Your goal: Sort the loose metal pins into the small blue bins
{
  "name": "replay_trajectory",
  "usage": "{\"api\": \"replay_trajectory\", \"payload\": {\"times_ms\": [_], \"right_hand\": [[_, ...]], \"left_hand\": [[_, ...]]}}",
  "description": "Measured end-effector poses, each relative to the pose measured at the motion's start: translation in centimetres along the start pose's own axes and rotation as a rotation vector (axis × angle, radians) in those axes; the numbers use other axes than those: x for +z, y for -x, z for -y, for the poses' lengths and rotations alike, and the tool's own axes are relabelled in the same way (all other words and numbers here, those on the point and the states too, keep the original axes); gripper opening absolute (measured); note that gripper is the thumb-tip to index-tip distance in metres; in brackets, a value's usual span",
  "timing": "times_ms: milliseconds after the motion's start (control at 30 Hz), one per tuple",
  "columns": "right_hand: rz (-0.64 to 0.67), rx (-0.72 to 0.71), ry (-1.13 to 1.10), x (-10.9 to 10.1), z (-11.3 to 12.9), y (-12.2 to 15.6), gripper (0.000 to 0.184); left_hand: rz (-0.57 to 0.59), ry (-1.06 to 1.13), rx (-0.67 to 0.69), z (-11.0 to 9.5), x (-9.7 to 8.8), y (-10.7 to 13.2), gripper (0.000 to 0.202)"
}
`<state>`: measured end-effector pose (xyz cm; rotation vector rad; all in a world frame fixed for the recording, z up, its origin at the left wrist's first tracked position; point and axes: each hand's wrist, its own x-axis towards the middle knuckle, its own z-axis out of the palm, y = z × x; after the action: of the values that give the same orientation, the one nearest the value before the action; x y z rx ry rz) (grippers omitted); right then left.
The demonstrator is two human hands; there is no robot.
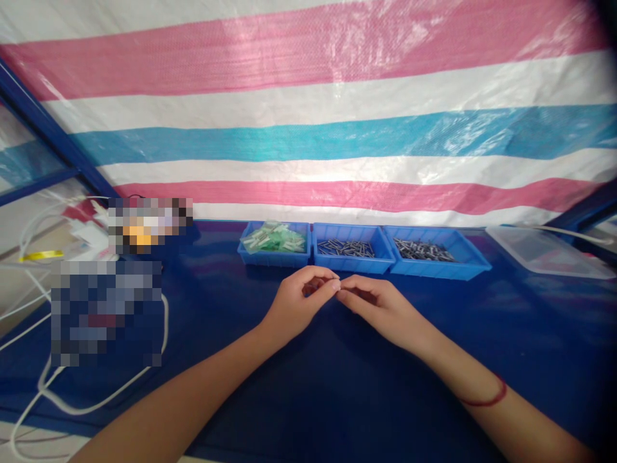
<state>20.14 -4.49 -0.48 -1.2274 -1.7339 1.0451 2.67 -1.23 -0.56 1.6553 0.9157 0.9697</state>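
My left hand and my right hand meet fingertip to fingertip over the dark blue table, just in front of the bins. Both have their fingers curled and pinched together. Whatever they pinch is too small to make out. Behind them stand three blue bins in a row: the left bin holds pale green plastic pieces, the middle bin holds several small metal pins, and the right bin holds more small metal parts. A red string circles my right wrist.
A clear plastic lid or tray lies at the back right. White cables loop at the left edge beside blurred-out items. A pink, white and blue striped tarp hangs behind the table.
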Motion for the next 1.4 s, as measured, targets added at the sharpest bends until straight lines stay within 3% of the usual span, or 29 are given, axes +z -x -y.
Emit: {"api": "replay_trajectory", "payload": {"times_ms": [267,433,633,867,933,1033,1133,1267,1400], "right_hand": [[-0.042,0.058,-0.081,0.1,-0.2,0.0,0.016],[-0.165,0.046,-0.064,-0.1,-0.2,0.0,0.019],[-0.272,-0.017,-0.018,-0.6,0.6,0.2,0.017],[-0.29,-0.032,0.132,-0.8,0.9,0.4,0.022],[-0.376,-0.045,0.165,-1.8,0.7,0.2,0.022],[-0.665,-0.035,0.288,-4.6,-0.1,0.0,0.021],[-0.915,0.057,0.61,-7.9,-1.7,0.0,0.025],[-0.832,0.102,0.947,-10.5,-4.0,-0.2,0.035],[-0.807,0.039,0.997,-10.0,-4.6,-0.5,0.037]], "left_hand": [[-0.033,-0.035,0.062,0.0,0.1,0.0,0.013],[-0.03,-0.058,0.055,0.0,-0.1,-0.1,0.013],[0.08,-0.12,0.034,0.5,-0.1,0.1,0.017],[0.199,-0.292,0.105,0.3,0.1,0.2,0.022],[0.193,-0.42,0.191,0.2,-0.2,0.0,0.023],[0.178,-0.691,0.346,0.6,-0.6,-0.4,0.031],[0.226,-0.899,0.399,1.1,-0.7,-0.8,0.036],[0.264,-1.003,0.401,1.8,-0.6,-0.9,0.036],[0.279,-1.021,0.412,2.0,-0.8,-1.0,0.031]]}}
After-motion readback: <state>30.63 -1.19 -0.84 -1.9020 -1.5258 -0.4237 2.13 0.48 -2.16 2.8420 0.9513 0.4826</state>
